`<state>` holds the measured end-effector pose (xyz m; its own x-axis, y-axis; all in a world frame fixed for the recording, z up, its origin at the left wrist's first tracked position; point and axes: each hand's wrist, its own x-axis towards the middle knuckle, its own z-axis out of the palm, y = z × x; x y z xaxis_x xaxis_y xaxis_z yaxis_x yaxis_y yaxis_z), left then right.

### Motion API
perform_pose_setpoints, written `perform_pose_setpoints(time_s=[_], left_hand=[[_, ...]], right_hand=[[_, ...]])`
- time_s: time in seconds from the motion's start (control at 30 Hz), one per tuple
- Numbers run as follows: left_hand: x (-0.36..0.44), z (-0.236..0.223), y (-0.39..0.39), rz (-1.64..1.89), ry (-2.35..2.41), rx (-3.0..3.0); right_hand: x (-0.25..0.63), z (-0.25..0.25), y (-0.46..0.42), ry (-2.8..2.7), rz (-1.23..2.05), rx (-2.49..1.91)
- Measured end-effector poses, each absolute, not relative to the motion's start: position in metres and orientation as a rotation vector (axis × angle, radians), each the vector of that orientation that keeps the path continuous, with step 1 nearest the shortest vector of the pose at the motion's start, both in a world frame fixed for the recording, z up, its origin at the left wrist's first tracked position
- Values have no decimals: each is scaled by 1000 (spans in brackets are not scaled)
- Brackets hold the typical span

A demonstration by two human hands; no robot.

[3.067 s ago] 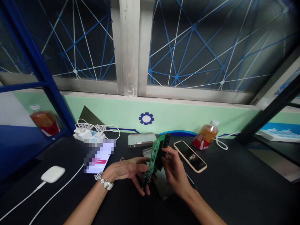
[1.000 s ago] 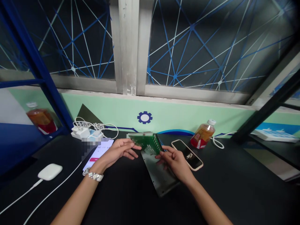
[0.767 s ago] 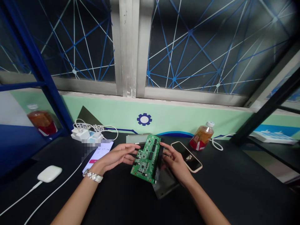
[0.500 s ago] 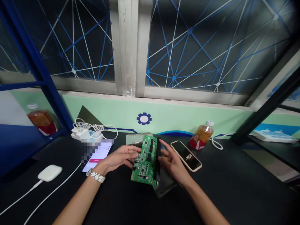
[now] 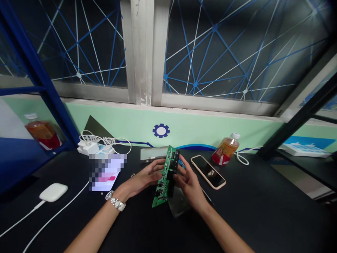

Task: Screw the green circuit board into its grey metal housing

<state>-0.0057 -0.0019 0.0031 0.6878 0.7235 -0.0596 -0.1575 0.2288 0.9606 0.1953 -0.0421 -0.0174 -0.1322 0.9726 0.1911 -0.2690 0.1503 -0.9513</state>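
A green circuit board (image 5: 163, 186) with black chips and a row of black connectors is held up between both hands, tilted nearly on edge. My left hand (image 5: 146, 177) grips its left edge, thumb on the component face. My right hand (image 5: 190, 182) closes on the connector side, fingertips around its right edge. Under the board and my right hand lies a dark flat plate (image 5: 179, 205), partly hidden. Behind the board a grey metal piece (image 5: 151, 153) rests on the black table (image 5: 126, 228). A thin screwdriver-like shaft (image 5: 209, 197) shows beside my right wrist.
To the right lie a phone in a pale case (image 5: 207, 172) and a drink bottle (image 5: 225, 149). On the left are a lit phone (image 5: 109, 175), a white charging case (image 5: 54, 192) with its cable, and a power strip (image 5: 88, 147). Another bottle (image 5: 43, 133) appears beyond the blue frame.
The board has been turned more onto its edge, so its face shows narrower. Both hands still hold it; my left hand has shifted right. The thin shaft by my right wrist has come into sight.
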Motion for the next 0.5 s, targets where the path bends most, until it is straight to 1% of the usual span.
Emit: perform_pose_setpoints(time_s=[0.23, 0.4, 0.5], left_hand=[[8, -2, -10, 643, 474, 1062], [14, -6, -8, 717, 473, 1076], [12, -6, -7, 727, 492, 1108]], right_hand=[[191, -12, -50, -1341, 1300, -880], [197, -4, -57, -1393, 1382, -948], [198, 1, -61, -1495, 1346, -952]])
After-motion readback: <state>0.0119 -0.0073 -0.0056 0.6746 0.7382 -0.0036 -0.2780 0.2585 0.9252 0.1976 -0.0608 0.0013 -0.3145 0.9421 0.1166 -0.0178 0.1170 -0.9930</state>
